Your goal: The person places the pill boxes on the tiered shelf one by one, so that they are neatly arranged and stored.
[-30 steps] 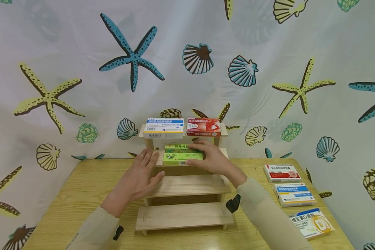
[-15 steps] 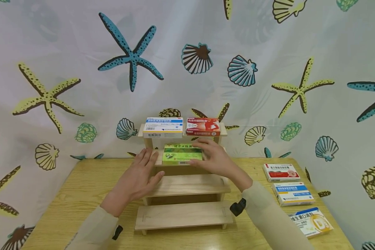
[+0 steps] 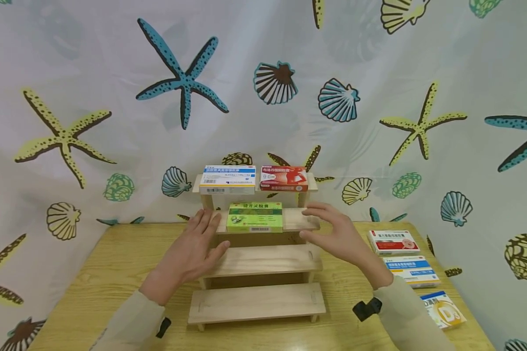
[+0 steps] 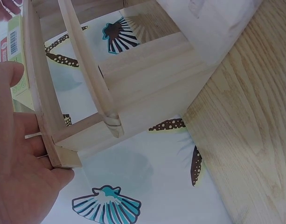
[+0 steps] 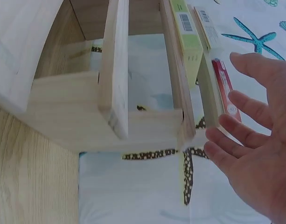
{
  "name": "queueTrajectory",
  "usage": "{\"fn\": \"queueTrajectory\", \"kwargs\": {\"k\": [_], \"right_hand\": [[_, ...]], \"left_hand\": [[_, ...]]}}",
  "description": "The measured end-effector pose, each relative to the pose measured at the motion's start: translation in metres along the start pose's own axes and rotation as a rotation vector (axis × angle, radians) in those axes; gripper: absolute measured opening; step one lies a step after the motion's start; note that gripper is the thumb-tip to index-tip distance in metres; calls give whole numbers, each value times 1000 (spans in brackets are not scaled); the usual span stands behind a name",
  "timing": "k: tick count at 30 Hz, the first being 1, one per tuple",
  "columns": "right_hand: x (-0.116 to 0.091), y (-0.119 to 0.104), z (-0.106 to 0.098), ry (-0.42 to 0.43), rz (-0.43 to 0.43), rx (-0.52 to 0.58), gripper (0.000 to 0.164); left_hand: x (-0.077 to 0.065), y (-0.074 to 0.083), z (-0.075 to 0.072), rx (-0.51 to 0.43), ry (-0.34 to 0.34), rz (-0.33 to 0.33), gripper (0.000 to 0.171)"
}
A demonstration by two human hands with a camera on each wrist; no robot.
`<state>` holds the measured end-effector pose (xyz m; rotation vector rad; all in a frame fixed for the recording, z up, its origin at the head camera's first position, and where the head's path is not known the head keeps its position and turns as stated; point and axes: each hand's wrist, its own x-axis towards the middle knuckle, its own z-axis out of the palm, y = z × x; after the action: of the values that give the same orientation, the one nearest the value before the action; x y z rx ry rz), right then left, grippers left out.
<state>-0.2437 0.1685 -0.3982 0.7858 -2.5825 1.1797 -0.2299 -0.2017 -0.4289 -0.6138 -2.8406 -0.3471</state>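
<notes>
A green medicine box lies on the second-highest tier of a stepped wooden display rack. My left hand rests on the left end of that tier, its fingers nearly straight and its thumb out in front. In the left wrist view, the fingers touch the corner of the tier's board. My right hand hovers by the tier's right end, fingers spread and holding nothing, apart from the green box. In the right wrist view, the open palm faces the rack.
A blue-and-white medicine box and a red one stand on the top tier. On the table's right side lie a red-and-white box, another blue-and-white box and a vitamin D box. A patterned curtain hangs behind.
My right hand has let go of the green box and moved right, away from it. The green box now shows in full. My left hand has stayed at the tier's left end.
</notes>
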Motion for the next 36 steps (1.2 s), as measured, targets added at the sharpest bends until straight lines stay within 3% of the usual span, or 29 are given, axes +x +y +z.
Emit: {"fn": "queueTrajectory", "kwargs": {"k": [7, 27, 36], "right_hand": [[-25, 15, -20, 54, 8, -23, 39], [-95, 51, -59, 34, 165, -80, 52], [-122, 66, -79, 75, 218, -117, 50]], "left_hand": [[0, 0, 1, 4, 6, 3, 78], [0, 0, 1, 3, 11, 2, 77], [0, 1, 0, -6, 12, -2, 76]]}}
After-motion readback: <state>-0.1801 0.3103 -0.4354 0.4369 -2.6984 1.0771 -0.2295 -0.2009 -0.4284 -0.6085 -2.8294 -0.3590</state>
